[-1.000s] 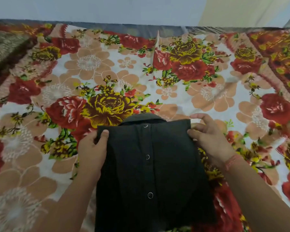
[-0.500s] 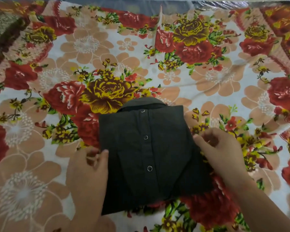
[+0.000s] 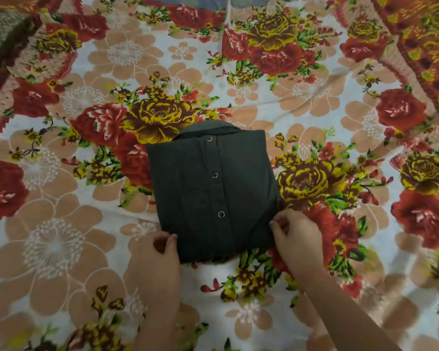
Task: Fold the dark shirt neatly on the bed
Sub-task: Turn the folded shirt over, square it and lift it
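Bed (image 3: 61,249): covered w/ floral sheet, white ground, red, yellow and peach blooms; fabric lies mostly flat, light creasing at upper centre and far R. Darker patterned cloth (image 3: 3,34) at far L corner, only partly in view, type cannot be told. Dark shirt (image 3: 213,193): sits approx. centre of bed, folded to a compact near-square packet, front face up, edges fairly straight; near edge slightly uneven, layers showing at bottom. Packet lies flat on sheet, not lifted. Left hand (image 3: 160,259): at near-L corner of packet, thumb on top of fabric, fingers curled at the edge, pinching that corner; forearm runs in from bottom of frame. Right hand (image 3: 297,239): at near-R corner, fingers bent, tips and thumb nipping the side edge of the packet; forearm enters from lower R. Collar (image 3: 205,127): rounded, protrudes past far edge of packet. Snaps (image 3: 214,175): three metal, in a line down the placket, roughly centred, all visible.
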